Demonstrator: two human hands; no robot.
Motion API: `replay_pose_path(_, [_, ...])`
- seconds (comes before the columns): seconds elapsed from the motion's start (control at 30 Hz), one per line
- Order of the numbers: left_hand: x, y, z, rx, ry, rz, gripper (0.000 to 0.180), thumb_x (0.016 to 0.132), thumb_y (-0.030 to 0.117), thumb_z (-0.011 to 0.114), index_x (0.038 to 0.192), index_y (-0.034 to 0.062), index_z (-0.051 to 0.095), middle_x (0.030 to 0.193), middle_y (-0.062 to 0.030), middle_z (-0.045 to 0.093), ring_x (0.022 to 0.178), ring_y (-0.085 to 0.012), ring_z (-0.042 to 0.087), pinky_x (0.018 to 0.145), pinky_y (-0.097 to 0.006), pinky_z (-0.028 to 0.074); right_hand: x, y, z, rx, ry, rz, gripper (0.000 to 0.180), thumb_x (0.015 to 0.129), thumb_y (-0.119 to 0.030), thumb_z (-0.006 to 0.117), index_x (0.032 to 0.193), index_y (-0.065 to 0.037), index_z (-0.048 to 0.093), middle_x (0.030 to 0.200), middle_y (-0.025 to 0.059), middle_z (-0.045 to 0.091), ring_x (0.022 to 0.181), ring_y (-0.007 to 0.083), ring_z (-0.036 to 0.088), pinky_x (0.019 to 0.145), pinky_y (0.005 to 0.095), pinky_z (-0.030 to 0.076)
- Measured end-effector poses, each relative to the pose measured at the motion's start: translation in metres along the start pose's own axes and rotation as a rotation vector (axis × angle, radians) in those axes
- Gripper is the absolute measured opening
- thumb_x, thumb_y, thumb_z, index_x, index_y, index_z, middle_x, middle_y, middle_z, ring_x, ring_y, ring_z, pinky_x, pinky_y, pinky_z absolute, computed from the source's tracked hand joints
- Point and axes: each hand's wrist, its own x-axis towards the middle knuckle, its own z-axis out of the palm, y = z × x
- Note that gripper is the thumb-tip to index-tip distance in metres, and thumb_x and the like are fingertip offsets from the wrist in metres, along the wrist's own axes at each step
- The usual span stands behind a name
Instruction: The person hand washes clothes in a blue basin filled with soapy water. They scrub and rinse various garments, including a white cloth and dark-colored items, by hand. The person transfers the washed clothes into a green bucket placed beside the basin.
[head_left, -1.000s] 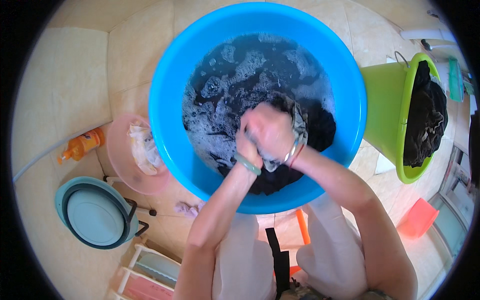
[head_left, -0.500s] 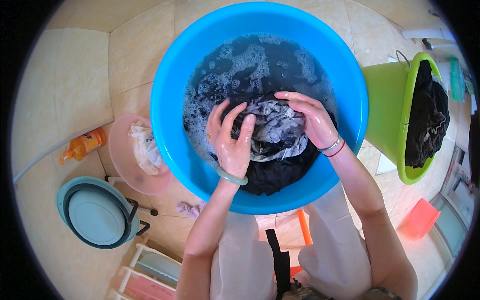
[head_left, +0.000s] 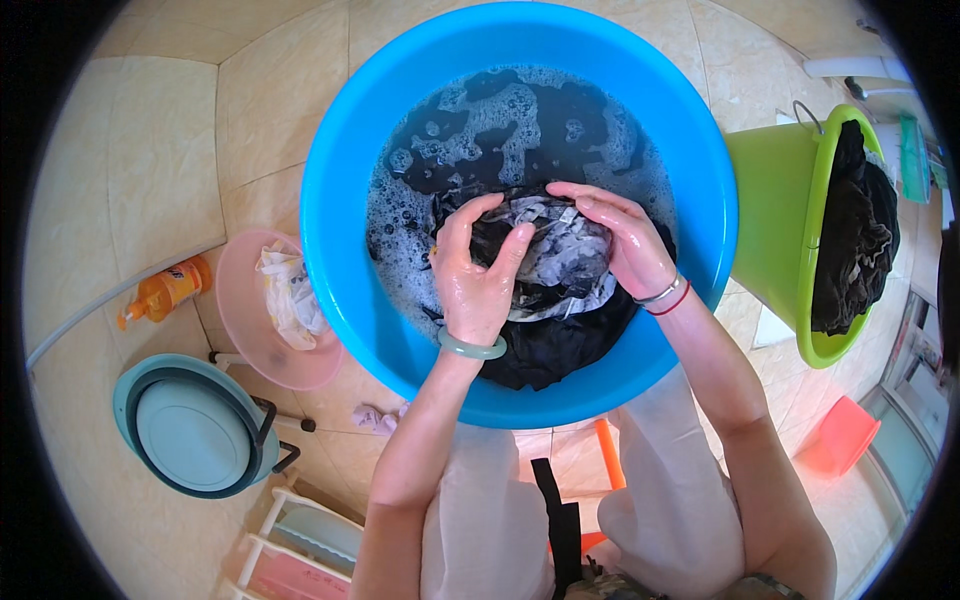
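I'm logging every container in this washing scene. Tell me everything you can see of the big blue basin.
The blue basin is round, smooth and glossy, plastic by its look, standing upright on the tiled floor. It holds dark soapy water with foam and a wet dark and grey garment. The left hand and right hand grip that garment inside it. A pink bowl sits against its left side; whether the green bucket touches it is unclear.

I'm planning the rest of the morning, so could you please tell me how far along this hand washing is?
Done: the blue basin holds dark, sudsy water. In hand: the left hand and right hand both press a wet patterned garment at the surface. Left: dark clothes fill the green bucket, and a pale cloth lies in the pink bowl.
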Motion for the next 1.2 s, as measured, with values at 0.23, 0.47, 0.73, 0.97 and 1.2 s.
replay_pose_path(0.23, [0.005,-0.02,-0.002,-0.112,-0.041,-0.017,0.015,0.094,0.014,0.069,0.103,0.0017,0.068,0.108,-0.0063,0.068,0.1,-0.0122,0.061,0.092,-0.028,0.046,0.001,0.0,0.003,0.021,-0.017,0.003,0.032,0.098,-0.014,0.055,0.125,0.002,0.065,0.119,0.0082,0.067,0.106,0.013,0.063,0.096,0.0277,0.048])
replay_pose_path(0.47, [0.0,-0.011,-0.009,-0.311,0.015,-0.194,0.014,0.1,0.017,0.062,0.101,0.0036,0.061,0.086,0.0023,0.059,0.082,-0.0061,0.053,0.077,-0.022,0.044,0.001,0.003,-0.001,0.029,-0.004,0.017,0.032,0.097,-0.013,0.057,0.124,0.002,0.065,0.119,0.0079,0.067,0.107,0.0127,0.063,0.096,0.0275,0.048])
replay_pose_path(0.73, [-0.002,-0.01,-0.009,-0.486,-0.017,-0.322,0.018,0.101,0.019,0.061,0.11,0.004,0.058,0.091,0.0043,0.056,0.085,-0.0043,0.048,0.075,-0.02,0.04,0.001,0.004,-0.001,0.045,-0.002,0.018,0.031,0.097,-0.012,0.058,0.123,0.001,0.066,0.121,0.0068,0.067,0.106,0.0125,0.063,0.096,0.0271,0.049])
replay_pose_path(0.97, [-0.002,-0.01,-0.005,-0.376,-0.129,-0.311,0.03,0.097,0.027,0.068,0.11,0.0005,0.065,0.087,0.003,0.06,0.074,-0.0046,0.047,0.068,-0.022,0.041,0.002,0.004,-0.001,0.02,-0.01,0.004,0.03,0.097,-0.012,0.057,0.123,0.001,0.066,0.122,0.007,0.067,0.108,0.0123,0.062,0.096,0.0272,0.047])
replay_pose_path(1.2, [-0.004,-0.015,-0.011,-0.291,-0.125,-0.372,0.027,0.101,0.029,0.061,0.102,0.0027,0.062,0.082,0.0057,0.054,0.075,-0.0038,0.042,0.064,-0.021,0.036,0.001,0.004,-0.002,0.034,-0.001,0.018,0.031,0.096,-0.011,0.058,0.124,0.001,0.066,0.122,0.0061,0.066,0.109,0.0117,0.061,0.097,0.0273,0.047])
